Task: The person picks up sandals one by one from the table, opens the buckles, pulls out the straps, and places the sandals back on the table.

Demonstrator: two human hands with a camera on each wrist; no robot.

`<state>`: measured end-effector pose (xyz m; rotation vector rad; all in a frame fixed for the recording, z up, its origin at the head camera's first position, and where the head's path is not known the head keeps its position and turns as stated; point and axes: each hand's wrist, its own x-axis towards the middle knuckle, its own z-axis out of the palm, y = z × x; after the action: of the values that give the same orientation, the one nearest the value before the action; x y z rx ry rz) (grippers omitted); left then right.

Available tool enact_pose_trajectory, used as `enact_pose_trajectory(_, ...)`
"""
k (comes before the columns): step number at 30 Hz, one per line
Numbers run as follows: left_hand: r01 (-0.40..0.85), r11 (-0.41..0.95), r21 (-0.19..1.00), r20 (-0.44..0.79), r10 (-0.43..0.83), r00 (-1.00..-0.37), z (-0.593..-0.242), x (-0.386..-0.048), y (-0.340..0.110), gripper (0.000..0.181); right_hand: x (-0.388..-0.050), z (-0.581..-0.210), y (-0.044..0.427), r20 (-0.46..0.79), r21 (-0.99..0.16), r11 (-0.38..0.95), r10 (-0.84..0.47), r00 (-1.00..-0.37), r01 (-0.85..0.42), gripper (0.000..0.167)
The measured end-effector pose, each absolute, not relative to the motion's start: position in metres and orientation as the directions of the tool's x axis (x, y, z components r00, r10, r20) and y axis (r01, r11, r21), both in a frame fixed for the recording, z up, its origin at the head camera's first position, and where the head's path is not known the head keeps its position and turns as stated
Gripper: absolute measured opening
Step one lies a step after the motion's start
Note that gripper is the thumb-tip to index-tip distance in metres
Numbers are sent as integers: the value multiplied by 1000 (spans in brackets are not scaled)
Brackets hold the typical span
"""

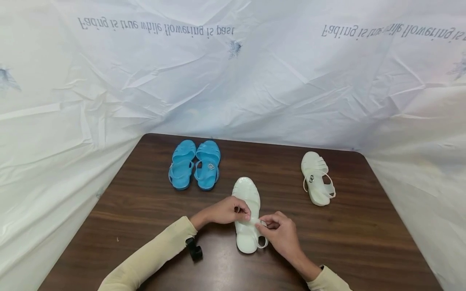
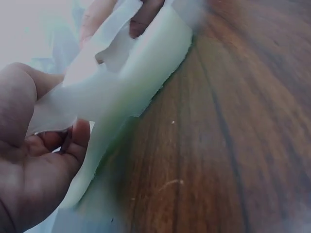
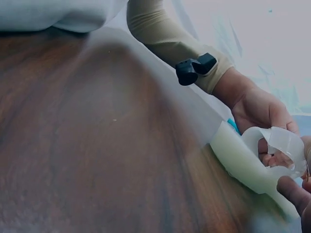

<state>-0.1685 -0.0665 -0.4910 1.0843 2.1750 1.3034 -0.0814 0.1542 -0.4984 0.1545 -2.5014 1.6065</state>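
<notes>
A white sandal (image 1: 245, 190) lies on the dark wooden table, its toe pointing away from me. From its left side my left hand (image 1: 227, 210) pinches a white strap (image 2: 63, 104) between thumb and fingers, over the middle of the sandal. On the other side, my right hand (image 1: 282, 234) pinches the strap close to a small buckle (image 1: 263, 222). Both hands are near each other, with the strap raised above the sole in the right wrist view. The heel loop (image 1: 263, 241) hangs at the sandal's right edge. Fingers partly hide the strap ends.
A pair of blue sandals (image 1: 207, 173) stands at the back left of the table (image 1: 145, 194). Another white sandal (image 1: 316, 165) is at the back right. A white printed sheet (image 1: 233, 93) hangs behind the table and along its sides. A black wrist mount (image 1: 194, 249) sits on my left sleeve.
</notes>
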Motion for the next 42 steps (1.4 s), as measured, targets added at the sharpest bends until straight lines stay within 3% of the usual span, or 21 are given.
enact_pose_trajectory(17, 358, 187, 915, 70, 800, -596, -498, -173, -76, 9, -79, -503, 156, 186, -928, 322, -39, -982, -189, 14)
enact_pose_trajectory(22, 327, 160, 932, 82, 783, -617, -498, -174, -74, 12, -79, -504, 159, 169, -929, 328, -34, -985, -171, 12)
enact_pose_trajectory(29, 297, 141, 944, 114, 708, -697, -491, -169, -70, 12, -84, -500, 159, 120, -929, 345, -60, -991, -134, 9)
enact_pose_trajectory(36, 340, 140, 930, 155, 691, -706, -481, -164, -61, 12, -89, -493, 161, 103, -967, 219, -140, -985, -133, 15)
enact_pose_trajectory(42, 330, 129, 935, 157, 685, -712, -480, -163, -51, 12, -90, -479, 165, 144, -962, 222, -77, -987, -158, 12)
